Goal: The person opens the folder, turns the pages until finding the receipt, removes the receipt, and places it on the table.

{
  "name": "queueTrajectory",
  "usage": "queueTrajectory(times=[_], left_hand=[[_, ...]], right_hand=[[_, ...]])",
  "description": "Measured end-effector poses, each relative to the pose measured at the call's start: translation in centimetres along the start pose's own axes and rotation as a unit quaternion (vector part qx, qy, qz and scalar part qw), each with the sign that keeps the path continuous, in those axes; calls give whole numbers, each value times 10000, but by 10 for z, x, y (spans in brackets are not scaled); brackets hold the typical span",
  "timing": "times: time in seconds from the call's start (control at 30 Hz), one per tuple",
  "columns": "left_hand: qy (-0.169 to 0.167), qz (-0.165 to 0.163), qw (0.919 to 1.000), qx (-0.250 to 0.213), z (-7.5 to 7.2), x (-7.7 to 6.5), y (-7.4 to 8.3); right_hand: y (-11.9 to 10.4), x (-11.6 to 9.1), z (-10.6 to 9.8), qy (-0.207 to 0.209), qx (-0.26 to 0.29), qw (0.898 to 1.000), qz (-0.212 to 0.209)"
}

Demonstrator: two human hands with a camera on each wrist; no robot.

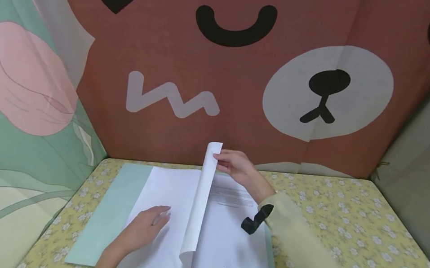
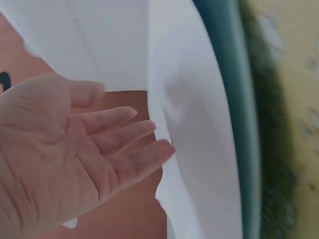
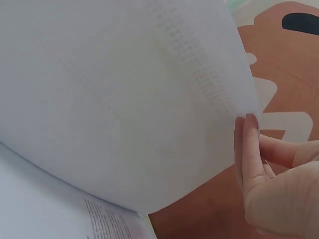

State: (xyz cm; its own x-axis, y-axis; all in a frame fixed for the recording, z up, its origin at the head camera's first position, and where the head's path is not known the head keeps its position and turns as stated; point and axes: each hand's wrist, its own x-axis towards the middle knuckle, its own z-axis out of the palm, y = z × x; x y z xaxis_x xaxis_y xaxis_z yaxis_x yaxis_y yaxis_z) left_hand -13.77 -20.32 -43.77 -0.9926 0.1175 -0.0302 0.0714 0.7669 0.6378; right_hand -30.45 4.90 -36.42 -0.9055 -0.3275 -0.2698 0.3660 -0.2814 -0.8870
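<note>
A light green folder (image 1: 106, 215) lies spread on the table with white pages on both sides. My right hand (image 1: 237, 166) pinches the upper edge of a raised sheet (image 1: 201, 200), which stands curved over the middle of the folder. In the right wrist view thumb and fingers hold that sheet (image 3: 129, 109) near its corner, and faint print shows through. Over the left-hand page (image 1: 169, 187) hovers my left hand (image 1: 145, 229), its fingers loosely extended and holding nothing. The right-hand page (image 1: 229, 244) carries lines of printed text near its top.
A yellow floral cloth (image 1: 334, 222) covers the table around the folder. Behind it hangs a brown bear-print curtain (image 1: 175, 61), with a tulip-print curtain (image 1: 26, 82) at the left. A black strap (image 1: 255, 221) dangles from my right sleeve.
</note>
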Motion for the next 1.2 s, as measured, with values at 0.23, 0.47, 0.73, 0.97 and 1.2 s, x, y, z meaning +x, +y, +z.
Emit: queueTrajectory(times=[0.23,0.47,0.73,0.97,1.2], left_hand=[[274,-458,9799,-1925,-25,1,22],[165,-599,9491,-3088,-60,2,47],[-60,-551,9573,-2838,-72,1,67],[-101,-589,9721,-2269,-71,-1,80],[-50,-422,9808,-1902,-69,-3,81]], right_hand=[[1,0,11,-148,69,9999,-54],[3,3,23,-88,248,9996,65],[8,8,39,-67,406,9991,57],[11,10,51,61,412,9991,-12],[16,9,61,175,631,9978,18]])
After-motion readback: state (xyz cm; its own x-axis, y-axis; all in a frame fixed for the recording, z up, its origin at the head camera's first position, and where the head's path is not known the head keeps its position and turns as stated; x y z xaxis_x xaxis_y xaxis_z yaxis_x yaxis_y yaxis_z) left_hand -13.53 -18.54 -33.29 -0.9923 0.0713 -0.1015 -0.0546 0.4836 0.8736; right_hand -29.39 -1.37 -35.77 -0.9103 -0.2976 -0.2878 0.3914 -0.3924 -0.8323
